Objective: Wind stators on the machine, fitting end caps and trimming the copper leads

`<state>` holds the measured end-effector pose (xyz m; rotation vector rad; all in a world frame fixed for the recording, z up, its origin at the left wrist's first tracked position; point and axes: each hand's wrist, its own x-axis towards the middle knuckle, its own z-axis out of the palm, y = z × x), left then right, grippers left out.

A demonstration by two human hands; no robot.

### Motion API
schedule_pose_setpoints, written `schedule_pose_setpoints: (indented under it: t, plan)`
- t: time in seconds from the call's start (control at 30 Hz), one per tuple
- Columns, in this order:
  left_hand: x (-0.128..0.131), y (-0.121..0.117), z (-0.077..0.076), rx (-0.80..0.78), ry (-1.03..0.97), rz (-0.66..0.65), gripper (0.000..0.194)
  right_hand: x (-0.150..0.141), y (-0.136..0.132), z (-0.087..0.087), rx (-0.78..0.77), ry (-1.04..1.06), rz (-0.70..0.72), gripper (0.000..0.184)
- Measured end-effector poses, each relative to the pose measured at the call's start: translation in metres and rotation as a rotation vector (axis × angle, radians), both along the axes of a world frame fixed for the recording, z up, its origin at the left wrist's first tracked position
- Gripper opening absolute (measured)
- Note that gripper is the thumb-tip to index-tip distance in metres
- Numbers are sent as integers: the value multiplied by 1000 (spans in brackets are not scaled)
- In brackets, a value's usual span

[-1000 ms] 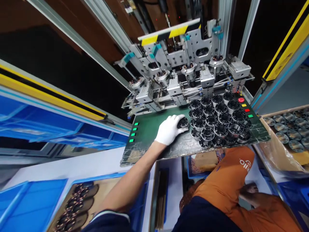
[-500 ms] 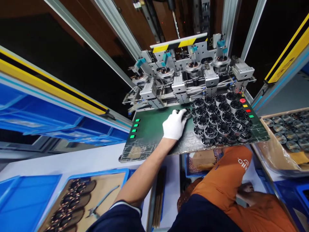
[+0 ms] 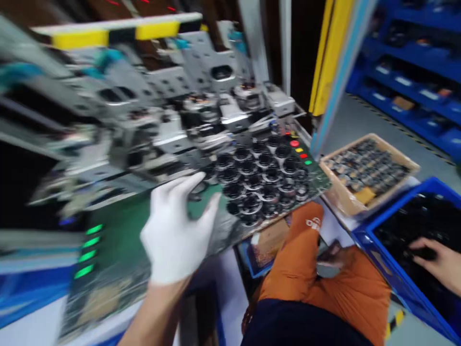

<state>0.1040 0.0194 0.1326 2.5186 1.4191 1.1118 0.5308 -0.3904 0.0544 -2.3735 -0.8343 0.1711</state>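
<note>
While blurred, ring (image 3: 199,188) between fingers (image 3: 192,185).

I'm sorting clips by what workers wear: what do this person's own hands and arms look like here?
The left hand wears a plain white fabric glove that ends at the wrist, with no marking visible; the forearm below it is bare, with no sleeve showing. The right hand is ungloved and enters at the picture's right edge, so its arm and any sleeve are out of view. The frame is motion-blurred, so finer detail cannot be told.

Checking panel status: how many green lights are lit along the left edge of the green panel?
4 green lights in one column: top, second, third, bottom. View is blurred; others may be hidden.
</note>
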Motion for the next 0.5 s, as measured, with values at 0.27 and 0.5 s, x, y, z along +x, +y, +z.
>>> schedule_pose_setpoints:
  t: [0.27,0.5]
  plan:
    - [176,-85,2,-200,271,-899,34,-20,-28,-28,46,4,-191,37]
    - [377,-93,-32,-271,640,-884,23,-49,-40,-20,214,-8,-271,26]
